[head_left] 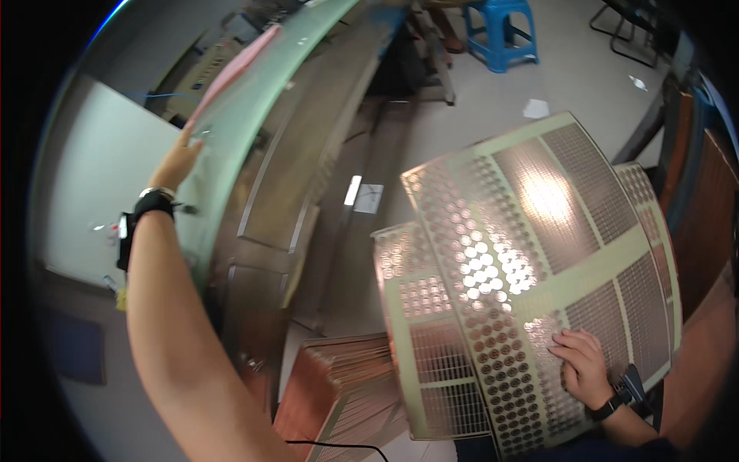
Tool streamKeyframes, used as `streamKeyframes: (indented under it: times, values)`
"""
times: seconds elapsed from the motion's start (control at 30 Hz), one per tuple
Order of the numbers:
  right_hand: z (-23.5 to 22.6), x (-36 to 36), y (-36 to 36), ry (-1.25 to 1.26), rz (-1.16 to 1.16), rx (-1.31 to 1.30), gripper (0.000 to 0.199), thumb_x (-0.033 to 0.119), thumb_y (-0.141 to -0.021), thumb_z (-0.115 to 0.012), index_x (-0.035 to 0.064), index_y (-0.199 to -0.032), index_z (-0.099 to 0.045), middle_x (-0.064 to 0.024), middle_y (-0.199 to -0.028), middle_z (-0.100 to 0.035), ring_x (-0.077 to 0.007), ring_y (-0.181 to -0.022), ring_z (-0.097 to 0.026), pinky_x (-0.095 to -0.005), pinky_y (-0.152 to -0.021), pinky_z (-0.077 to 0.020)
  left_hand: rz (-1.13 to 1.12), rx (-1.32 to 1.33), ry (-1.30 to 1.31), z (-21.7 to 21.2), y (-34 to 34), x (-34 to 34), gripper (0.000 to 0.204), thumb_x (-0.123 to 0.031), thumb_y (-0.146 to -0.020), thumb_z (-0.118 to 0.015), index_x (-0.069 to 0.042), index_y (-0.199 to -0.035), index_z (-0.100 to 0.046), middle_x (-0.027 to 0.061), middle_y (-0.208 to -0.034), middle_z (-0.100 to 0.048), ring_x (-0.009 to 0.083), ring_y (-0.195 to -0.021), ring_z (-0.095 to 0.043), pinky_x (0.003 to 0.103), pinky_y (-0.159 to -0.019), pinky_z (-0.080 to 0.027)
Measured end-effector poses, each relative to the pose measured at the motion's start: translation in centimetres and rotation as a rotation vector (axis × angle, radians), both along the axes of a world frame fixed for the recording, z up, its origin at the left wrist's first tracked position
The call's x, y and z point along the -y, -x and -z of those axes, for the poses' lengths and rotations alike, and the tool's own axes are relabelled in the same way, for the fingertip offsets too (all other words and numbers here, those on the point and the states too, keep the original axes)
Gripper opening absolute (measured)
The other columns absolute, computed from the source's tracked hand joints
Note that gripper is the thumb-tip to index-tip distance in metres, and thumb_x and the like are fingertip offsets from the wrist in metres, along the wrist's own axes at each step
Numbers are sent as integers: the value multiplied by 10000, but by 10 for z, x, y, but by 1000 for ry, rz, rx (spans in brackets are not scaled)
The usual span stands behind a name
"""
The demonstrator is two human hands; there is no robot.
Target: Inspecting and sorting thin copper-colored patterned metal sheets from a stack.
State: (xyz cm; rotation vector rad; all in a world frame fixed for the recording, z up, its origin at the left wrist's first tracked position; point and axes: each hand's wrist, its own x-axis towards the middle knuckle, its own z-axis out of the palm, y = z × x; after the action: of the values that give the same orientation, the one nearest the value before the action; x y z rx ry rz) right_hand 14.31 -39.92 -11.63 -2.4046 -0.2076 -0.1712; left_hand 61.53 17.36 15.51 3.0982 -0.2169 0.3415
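My left hand (178, 162) reaches out at the far left, fingers stretched and a little apart, at the near end of a pink sheet (235, 68) on a glass-topped table (231, 150). The fingertips seem to touch the sheet. My right hand (583, 368) lies with fingers spread on a large copper-patterned circuit panel (566, 285), covered with rows of round pads and fine grids. This panel is tilted and overlaps a second similar panel (431, 350) beneath it. Nothing is gripped in the right hand; its palm is hidden.
Many panels (339, 393) stand stacked on edge at the lower middle, with a black cable (335, 444) in front. Below the glass is a metal frame (265, 208). A blue plastic stool (500, 35) stands at the back. Brown boards (704, 200) lean at the right.
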Motion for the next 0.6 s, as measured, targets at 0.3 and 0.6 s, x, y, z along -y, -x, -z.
streamKeyframes:
  times: [0.3, 0.6]
  values:
    - [3, 0, -4, 44, 12, -15, 358, -60, -753, -581, 103, -1044, -711, -64, -1148, -662, -261, -1141, -600, -442, -1024, -421, 111, 43, -148, 14, -24, -9, 259, 30, -863, -523, 35, -1098, -632, 238, -1028, -677, 344, -977, -659, 378, -859, -498]
    - [6, 2, 1, -27, -24, 7, 353, -61, -779, -557, 89, -1068, -694, -77, -1175, -664, -265, -1145, -599, -427, -1013, -427, 45, 588, -354, -35, 35, 27, 306, -233, -1037, -385, -92, -1261, -540, 188, -1189, -634, 390, -1092, -603, 439, -863, -510]
